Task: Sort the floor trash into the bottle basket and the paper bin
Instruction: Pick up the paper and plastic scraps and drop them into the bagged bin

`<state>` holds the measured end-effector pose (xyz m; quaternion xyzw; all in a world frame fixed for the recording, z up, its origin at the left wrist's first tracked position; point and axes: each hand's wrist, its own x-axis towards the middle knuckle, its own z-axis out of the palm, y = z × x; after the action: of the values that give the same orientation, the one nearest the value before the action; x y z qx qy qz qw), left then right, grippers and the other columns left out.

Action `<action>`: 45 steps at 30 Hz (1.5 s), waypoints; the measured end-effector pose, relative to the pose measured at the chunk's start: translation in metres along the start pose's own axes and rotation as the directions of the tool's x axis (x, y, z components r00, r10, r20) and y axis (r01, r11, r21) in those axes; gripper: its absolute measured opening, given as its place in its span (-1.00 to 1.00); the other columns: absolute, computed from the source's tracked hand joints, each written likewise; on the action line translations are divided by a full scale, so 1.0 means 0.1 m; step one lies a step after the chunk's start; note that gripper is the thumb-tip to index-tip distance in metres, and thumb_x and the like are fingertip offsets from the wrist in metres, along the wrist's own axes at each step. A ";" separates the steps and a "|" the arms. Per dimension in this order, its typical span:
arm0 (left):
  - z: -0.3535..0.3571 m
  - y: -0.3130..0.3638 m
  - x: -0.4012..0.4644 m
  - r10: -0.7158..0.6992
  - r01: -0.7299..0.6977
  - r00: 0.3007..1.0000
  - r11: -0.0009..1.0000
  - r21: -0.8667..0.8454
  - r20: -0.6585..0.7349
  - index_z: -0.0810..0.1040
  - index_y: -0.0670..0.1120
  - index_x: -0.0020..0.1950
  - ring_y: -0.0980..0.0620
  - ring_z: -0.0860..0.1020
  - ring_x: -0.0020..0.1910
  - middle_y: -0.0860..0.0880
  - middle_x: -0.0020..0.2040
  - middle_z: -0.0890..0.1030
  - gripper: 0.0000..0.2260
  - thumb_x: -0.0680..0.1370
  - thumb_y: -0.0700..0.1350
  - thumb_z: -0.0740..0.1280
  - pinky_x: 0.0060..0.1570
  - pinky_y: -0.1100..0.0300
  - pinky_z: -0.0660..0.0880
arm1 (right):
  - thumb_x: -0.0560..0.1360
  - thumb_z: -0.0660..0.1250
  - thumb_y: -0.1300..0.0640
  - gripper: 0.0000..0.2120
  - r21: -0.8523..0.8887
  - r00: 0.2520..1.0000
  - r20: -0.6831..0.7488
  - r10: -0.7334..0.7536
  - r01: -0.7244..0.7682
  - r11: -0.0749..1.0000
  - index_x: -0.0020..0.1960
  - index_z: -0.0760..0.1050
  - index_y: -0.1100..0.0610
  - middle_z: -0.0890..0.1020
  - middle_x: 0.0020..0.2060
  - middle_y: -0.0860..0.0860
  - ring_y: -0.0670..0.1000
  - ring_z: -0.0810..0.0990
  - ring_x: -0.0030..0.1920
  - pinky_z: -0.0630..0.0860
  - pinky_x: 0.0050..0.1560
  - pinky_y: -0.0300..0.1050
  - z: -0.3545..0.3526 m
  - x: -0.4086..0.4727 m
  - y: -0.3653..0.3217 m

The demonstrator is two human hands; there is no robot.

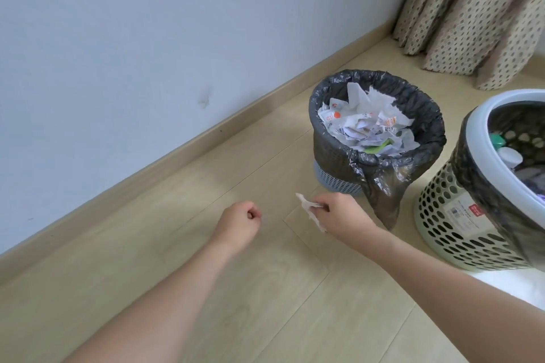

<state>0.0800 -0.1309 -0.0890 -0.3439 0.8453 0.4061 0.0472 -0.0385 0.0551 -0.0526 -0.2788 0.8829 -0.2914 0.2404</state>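
Note:
My right hand (339,215) pinches a crumpled white paper scrap (311,211) just above the wooden floor, in front of the paper bin (323,127). That bin is lined with a black bag and heaped with crumpled white papers. To its right stands the bottle basket (442,221), pale and perforated, with a white rim and a dark liner; bottles and a green cap show inside. My left hand (240,222) hovers over the floor to the left with fingers curled into a fist, holding nothing.
A pale grey wall (147,38) with a wooden skirting board runs along the left. Dotted beige curtains (477,15) hang at the back right. A white mat or sheet (513,286) lies on the floor below the basket.

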 end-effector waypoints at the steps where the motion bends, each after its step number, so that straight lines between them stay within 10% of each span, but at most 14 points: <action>1: -0.13 0.16 0.05 0.011 -0.013 0.999 0.998 -0.063 -0.036 0.53 -0.01 -0.24 -0.06 0.62 -0.26 0.00 -0.33 0.60 -0.85 0.51 -0.20 0.34 -0.26 0.19 0.47 | 0.56 0.20 -0.19 -0.47 0.026 1.000 0.009 -0.018 0.018 0.999 -0.38 0.39 0.21 0.43 -0.54 0.00 -0.06 0.34 -0.51 0.29 -0.48 -0.26 -0.14 -0.04 -0.15; 7: -0.79 1.33 0.31 0.253 -0.284 0.948 0.947 -0.153 -0.194 0.55 -0.01 -0.22 -0.02 0.58 -0.30 0.04 -0.33 0.58 -0.89 0.50 -0.16 0.37 -0.27 0.18 0.45 | 0.58 0.19 0.13 -0.72 -0.048 0.977 -0.171 -0.127 0.120 0.992 -0.28 0.46 0.19 0.43 -0.45 0.10 -0.04 0.28 -0.46 0.21 -0.43 -0.17 -1.21 0.05 -0.65; 12: -0.87 2.16 0.43 0.458 -0.461 0.869 0.887 0.027 -0.189 0.56 -0.01 -0.17 0.12 0.48 -0.33 0.12 -0.33 0.51 -0.90 0.52 -0.17 0.32 -0.29 0.22 0.43 | 0.52 0.10 0.29 -0.77 -0.215 0.932 -0.364 -0.007 -0.076 0.974 -0.13 0.53 0.17 0.60 -0.25 0.11 0.02 0.47 -0.36 0.32 -0.42 -0.19 -1.89 0.42 -0.45; 23: -0.16 2.51 0.94 0.433 -0.373 0.897 0.848 0.377 -0.085 0.52 -0.01 -0.16 -0.07 0.56 -0.13 0.04 -0.20 0.61 -0.87 0.50 -0.17 0.20 -0.12 0.09 0.47 | 0.46 0.19 0.40 -0.78 -0.573 0.970 -0.216 0.107 -0.215 0.791 -0.01 0.53 0.18 0.44 -0.21 0.03 0.08 0.47 -0.23 0.45 -0.25 -0.10 -1.73 0.75 0.05; 32: 0.11 2.54 1.09 0.471 -0.421 0.859 0.428 0.800 0.200 0.57 -0.03 0.14 -0.11 0.54 0.09 -0.06 0.05 0.62 -0.78 0.57 -0.22 0.22 -0.06 0.15 0.28 | 0.51 0.26 0.33 -0.78 -0.611 0.958 -0.121 0.260 -0.278 0.741 0.12 0.51 0.15 0.47 -0.18 0.03 0.09 0.47 -0.16 0.47 -0.16 -0.07 -1.55 1.00 0.19; 45: -0.36 2.57 0.79 0.525 -0.498 0.833 0.571 0.652 0.176 0.53 -0.11 0.13 -0.13 0.54 0.02 -0.10 0.08 0.57 -0.79 0.58 -0.18 0.15 -0.15 0.07 0.46 | 0.47 0.22 0.23 -0.85 -0.522 0.967 -0.225 0.122 -0.225 0.822 0.03 0.43 0.14 0.58 0.00 0.08 0.11 0.56 -0.11 0.46 -0.27 -0.14 -1.84 0.61 -0.14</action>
<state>-0.1319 -0.0880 0.0748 -0.0511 0.9963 0.0612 0.0336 -0.1867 0.0772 0.0719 -0.2260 0.9690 -0.0299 0.0954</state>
